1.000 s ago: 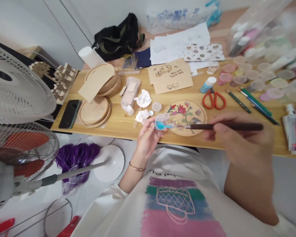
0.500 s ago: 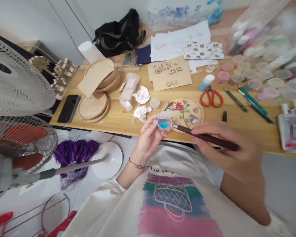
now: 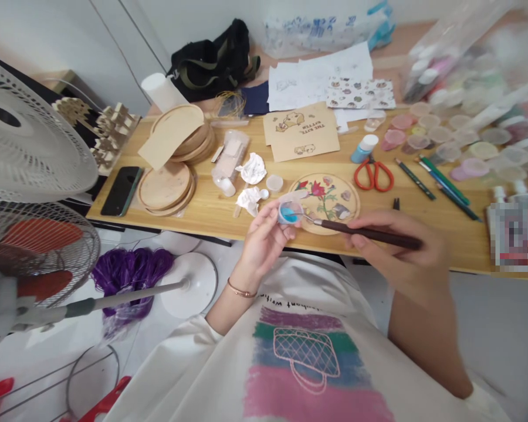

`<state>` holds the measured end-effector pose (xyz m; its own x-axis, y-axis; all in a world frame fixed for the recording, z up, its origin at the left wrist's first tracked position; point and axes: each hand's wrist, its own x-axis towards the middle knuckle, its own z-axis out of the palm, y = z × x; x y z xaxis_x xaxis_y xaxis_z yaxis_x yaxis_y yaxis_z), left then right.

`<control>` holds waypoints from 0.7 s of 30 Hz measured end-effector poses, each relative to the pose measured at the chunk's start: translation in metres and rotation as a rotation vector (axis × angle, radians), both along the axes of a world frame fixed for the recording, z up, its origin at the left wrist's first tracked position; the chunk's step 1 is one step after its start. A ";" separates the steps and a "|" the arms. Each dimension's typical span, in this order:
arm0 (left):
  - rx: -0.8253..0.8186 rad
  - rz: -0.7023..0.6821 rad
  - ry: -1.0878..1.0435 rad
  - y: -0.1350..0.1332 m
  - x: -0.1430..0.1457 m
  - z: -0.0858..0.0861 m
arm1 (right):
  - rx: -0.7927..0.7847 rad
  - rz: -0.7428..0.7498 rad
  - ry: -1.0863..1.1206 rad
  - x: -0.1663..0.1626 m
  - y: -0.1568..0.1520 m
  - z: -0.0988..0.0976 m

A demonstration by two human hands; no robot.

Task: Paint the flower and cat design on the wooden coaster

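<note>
My left hand (image 3: 264, 239) is closed around a small clear pot (image 3: 289, 212) of blue paint, fingers curled behind it and thumb on the near side, holding it just above the front edge of the worktop (image 3: 211, 215). My right hand (image 3: 398, 243) is clamped on a dark brush (image 3: 369, 233), which lies nearly level and points left, its tip inside the pot's mouth, in or just over the blue.

Right behind the pot lies a round wooden disc (image 3: 330, 202) painted with red flowers and green stems, flat on the worktop; the brush handle crosses over its near rim. Just left of the disc are two crumpled tissues (image 3: 251, 170) and a small empty cup (image 3: 274, 183). To its right lie red scissors (image 3: 373, 174), with a blue bottle (image 3: 362, 149) just beyond them, then some pencils (image 3: 442, 183). Many small lidded pots (image 3: 444, 140) crowd the far right, blurred.

Farther left sit stacked plain wooden discs (image 3: 166, 187) and a phone (image 3: 122, 190) near the worktop's end. A brown printed card (image 3: 301, 133) lies behind the painted disc, loose papers (image 3: 317, 76) beyond it, and a black bag (image 3: 213, 58) at the back. A fan (image 3: 26, 152) stands at my far left.
</note>
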<state>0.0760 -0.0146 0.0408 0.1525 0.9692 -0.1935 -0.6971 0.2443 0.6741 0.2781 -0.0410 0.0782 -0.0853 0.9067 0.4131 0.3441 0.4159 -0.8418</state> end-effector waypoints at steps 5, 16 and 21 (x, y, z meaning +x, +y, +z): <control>-0.015 0.009 -0.020 0.001 -0.001 -0.001 | 0.003 0.073 0.020 0.009 0.004 -0.010; -0.009 0.003 -0.003 0.001 0.002 -0.003 | 0.096 0.087 -0.040 0.026 0.005 -0.002; -0.002 0.007 0.001 0.002 0.002 -0.004 | 0.077 0.104 -0.037 0.027 0.005 0.002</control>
<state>0.0783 -0.0131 0.0369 0.1456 0.9698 -0.1955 -0.6980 0.2408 0.6744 0.3053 -0.0358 0.0799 -0.1937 0.8579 0.4760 0.3258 0.5139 -0.7936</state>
